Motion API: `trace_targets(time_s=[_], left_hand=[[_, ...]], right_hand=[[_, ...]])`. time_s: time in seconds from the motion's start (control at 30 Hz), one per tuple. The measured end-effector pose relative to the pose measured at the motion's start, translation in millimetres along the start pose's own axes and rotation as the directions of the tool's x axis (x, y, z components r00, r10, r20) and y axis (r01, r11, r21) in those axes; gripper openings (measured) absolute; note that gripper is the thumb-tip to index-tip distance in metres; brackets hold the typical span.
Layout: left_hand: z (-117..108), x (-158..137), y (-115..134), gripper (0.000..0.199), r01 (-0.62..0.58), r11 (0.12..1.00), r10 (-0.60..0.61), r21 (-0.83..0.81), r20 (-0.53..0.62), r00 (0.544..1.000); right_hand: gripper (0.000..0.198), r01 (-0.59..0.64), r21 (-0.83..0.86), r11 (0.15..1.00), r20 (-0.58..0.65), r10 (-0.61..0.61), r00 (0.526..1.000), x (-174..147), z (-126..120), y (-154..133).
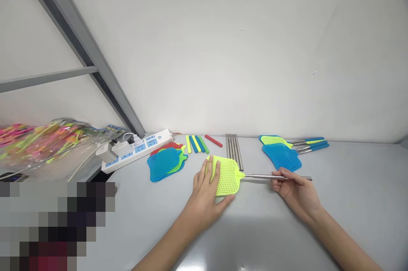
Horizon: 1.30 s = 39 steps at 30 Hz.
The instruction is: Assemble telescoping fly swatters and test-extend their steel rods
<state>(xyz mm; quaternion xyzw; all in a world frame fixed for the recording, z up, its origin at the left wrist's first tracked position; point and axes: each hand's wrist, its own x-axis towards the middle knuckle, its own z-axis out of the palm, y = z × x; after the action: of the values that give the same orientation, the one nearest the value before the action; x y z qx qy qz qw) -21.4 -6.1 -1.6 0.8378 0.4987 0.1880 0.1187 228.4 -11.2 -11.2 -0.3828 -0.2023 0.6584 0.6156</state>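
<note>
A yellow fly swatter head (228, 175) lies on the table with its neck pointing right. My left hand (204, 192) rests on its left part, fingers spread over the mesh and thumb stretched along the near edge. From the neck a thin metal rod (258, 176) runs right, its end at the neck. My right hand (295, 190) is closed round the thicker part of this rod, thumb and fingers pinching it, and the rod's end sticks out past the hand. How deep the rod sits in the neck I cannot tell.
Behind lie several metal rods (234, 152), a red handle sleeve (213, 141) and several coloured sleeves (196, 144). Stacked swatter heads (164, 164) lie left, by a power strip (140, 149). Swatters with handles (282, 156) lie right. Bagged items (47, 139) fill the far left.
</note>
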Motion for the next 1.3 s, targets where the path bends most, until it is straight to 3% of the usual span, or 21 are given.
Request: trace_targets(time_s=[0.17,0.27,0.43,0.57,0.67,0.77,0.87,0.93,1.0,1.07,1.1,1.13,1.2,1.3], left_hand=[[-5.6,0.7,1.8,0.087,-0.103,0.994,0.105,-0.027,0.073,0.992],[-3.8,0.3,3.9,0.082,-0.14,0.99,0.138,0.01,0.107,0.985],[4.3,-0.9,3.5,0.061,-0.116,0.992,0.111,0.045,0.09,0.99],[7.1,-2.9,5.1,0.054,-0.098,0.995,0.097,0.029,0.047,0.994],[7.1,-4.0,6.7,0.06,-0.087,0.996,0.088,-0.013,0.04,0.995],[5.5,-2.7,7.4,0.072,-0.024,0.993,0.022,-0.117,-0.019,1.0],[0.1,2.2,5.9,0.073,0.118,0.946,-0.178,-0.303,-0.18,0.968],[-6.0,6.8,3.3,0.075,0.221,0.827,-0.381,-0.517,-0.225,0.897],[-12.9,10.9,0.5,0.076,0.295,0.545,-0.555,-0.785,-0.075,0.828],[-18.5,12.9,-0.8,0.066,0.355,0.155,-0.512,-0.922,0.232,0.827],[-20.2,12.7,-0.6,0.058,0.404,0.005,-0.41,-0.915,0.367,0.835],[-21.0,11.7,0.4,0.05,0.46,-0.089,-0.301,-0.883,0.464,0.833],[-19.7,8.2,3.6,0.039,0.547,-0.158,-0.162,-0.822,0.568,0.807],[-14.3,3.5,9.1,0.034,0.559,-0.203,-0.172,-0.804,0.591,0.788]], right_hand=[[0.022,-0.054,-0.141,0.989,0.081,0.066,0.995,-5.4,3.4,-1.2],[0.023,-0.082,-0.226,0.971,0.156,0.119,0.981,-8.2,7.6,-2.7],[0.028,-0.21,-0.262,0.942,0.304,0.287,0.908,-12.2,12.4,-1.6],[0.031,-0.192,-0.243,0.951,0.345,0.27,0.899,-12.2,10.3,-0.1],[0.032,-0.166,-0.237,0.957,0.371,0.247,0.895,-11.6,9.7,-0.6],[0.033,-0.122,-0.234,0.965,0.369,0.204,0.907,-12.0,11.5,-0.7],[0.033,-0.083,-0.215,0.973,0.34,0.155,0.928,-12.7,14.1,0.3],[0.032,-0.055,-0.196,0.979,0.314,0.116,0.942,-12.7,15.0,1.3],[0.032,-0.027,-0.185,0.982,0.285,0.079,0.955,-12.2,14.7,2.5],[0.032,-0.003,-0.188,0.982,0.255,0.052,0.966,-11.6,13.3,4.0],[0.033,0.002,-0.199,0.98,0.244,0.047,0.969,-11.3,12.5,4.7],[0.035,0.005,-0.215,0.977,0.24,0.048,0.97,-11.2,11.8,5.4],[0.038,0.004,-0.243,0.97,0.248,0.058,0.967,-11.7,11.5,6.4],[0.036,-0.031,-0.264,0.964,0.267,0.104,0.958,-14.2,14.4,6.9]])
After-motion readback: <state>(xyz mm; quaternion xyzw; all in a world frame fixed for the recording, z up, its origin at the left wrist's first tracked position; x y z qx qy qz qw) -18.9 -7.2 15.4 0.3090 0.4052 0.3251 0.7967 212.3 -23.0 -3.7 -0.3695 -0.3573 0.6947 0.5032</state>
